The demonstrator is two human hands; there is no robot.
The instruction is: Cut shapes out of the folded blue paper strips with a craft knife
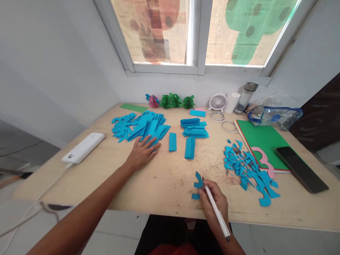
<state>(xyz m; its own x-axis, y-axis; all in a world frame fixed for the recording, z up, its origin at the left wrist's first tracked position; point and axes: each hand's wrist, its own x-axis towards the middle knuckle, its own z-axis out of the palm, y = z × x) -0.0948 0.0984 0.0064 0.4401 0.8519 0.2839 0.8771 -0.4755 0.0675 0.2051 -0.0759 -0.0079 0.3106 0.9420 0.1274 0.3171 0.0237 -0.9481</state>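
Note:
My left hand (142, 151) lies palm down with its fingers spread, touching the near edge of a pile of folded blue paper pieces (152, 124). Curved blue cut-outs (122, 124) are heaped at the left of that pile. My right hand (214, 200), near the table's front edge, is closed around a white pen (217, 214), tip pointing away from me. It also pinches a curvy blue paper cut-out (198, 181). Between the hands and the window lie a single folded blue strip (172, 142), an upright stack (189, 147) and a sideways stack (194, 128).
Blue scraps (245, 164) lie on the right beside green sheets (265, 141), a pink cut-out (262, 160) and a black phone (301, 169). A white power bank (83, 147) with a cable sits left. Along the back are paper flowers (174, 101), a fan (217, 102) and a bottle (245, 98).

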